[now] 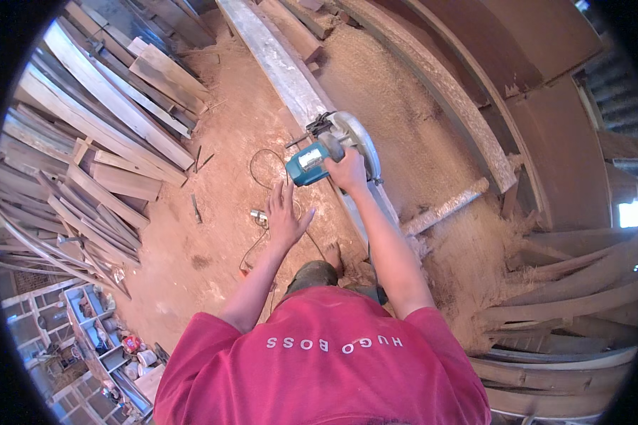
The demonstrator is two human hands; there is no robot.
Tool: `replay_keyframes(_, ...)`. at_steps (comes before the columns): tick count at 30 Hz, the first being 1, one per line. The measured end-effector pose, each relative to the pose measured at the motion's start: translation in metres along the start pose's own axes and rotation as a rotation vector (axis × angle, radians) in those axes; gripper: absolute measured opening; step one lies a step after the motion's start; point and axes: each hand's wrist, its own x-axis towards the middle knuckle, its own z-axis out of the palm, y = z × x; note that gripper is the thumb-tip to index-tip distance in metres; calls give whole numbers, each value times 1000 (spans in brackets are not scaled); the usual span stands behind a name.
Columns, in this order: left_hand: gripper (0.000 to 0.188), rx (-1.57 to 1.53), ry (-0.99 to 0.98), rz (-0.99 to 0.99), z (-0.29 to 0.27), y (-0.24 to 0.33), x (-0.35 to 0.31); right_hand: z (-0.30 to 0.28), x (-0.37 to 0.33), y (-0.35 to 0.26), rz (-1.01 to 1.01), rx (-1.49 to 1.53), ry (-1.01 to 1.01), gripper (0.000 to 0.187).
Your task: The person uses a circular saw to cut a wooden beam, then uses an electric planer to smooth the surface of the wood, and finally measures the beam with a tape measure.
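Observation:
My right hand [349, 170] is wrapped round the rear handle of a teal circular saw [307, 162] with a pale metal blade guard. The saw sits on a long pale plank [280, 71] that runs from the far side down toward my right knee. Just left of the saw's motor housing, my left hand [286, 218] hovers with its fingers spread and nothing in it. It looks apart from the saw. Whether the blade turns I cannot tell. A thin cord [252, 170] loops over the dusty floor beside the saw.
Stacked boards [106, 120] line the left, with a tool rack [103, 336] at the lower left. A small metal object [259, 215] lies on the sawdust-covered floor near my left hand. Right of the plank are a short timber [446, 207], a long beam [461, 106] and curved boards [574, 304].

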Motion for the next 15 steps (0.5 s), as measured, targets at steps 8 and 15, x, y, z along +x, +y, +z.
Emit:
replay_keyframes(8,54,-323,-652,-674,5,-265,-203,79,122,-69,-23,49,-53,46)
replay_keyframes(15,49,-319,-462,-976,-6,-304,-257,105,216,-94,12,-50,6,45)
